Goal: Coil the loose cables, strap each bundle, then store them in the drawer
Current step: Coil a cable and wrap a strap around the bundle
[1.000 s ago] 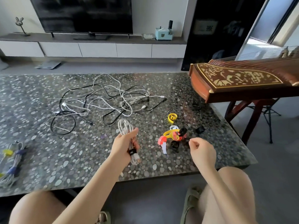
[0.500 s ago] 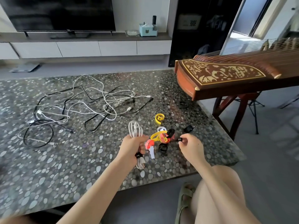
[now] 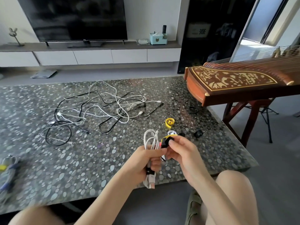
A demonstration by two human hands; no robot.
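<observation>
Head view: left hand (image 3: 146,161) is fisted round the white coil (image 3: 151,138). Right hand (image 3: 180,153) pinches a black strap (image 3: 165,142) just right of it. Risks: loops spring apart if my fist eases while wrapping, and the strap could slip from my fingertips. Loose cables (image 3: 100,109) lie well beyond the grip. No legible writing.

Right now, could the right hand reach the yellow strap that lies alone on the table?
Probably yes, once freed: the right hand pinches a black strap beside the coiled white cable. The yellow strap lies bare on the table just beyond, with nothing over it.
</observation>
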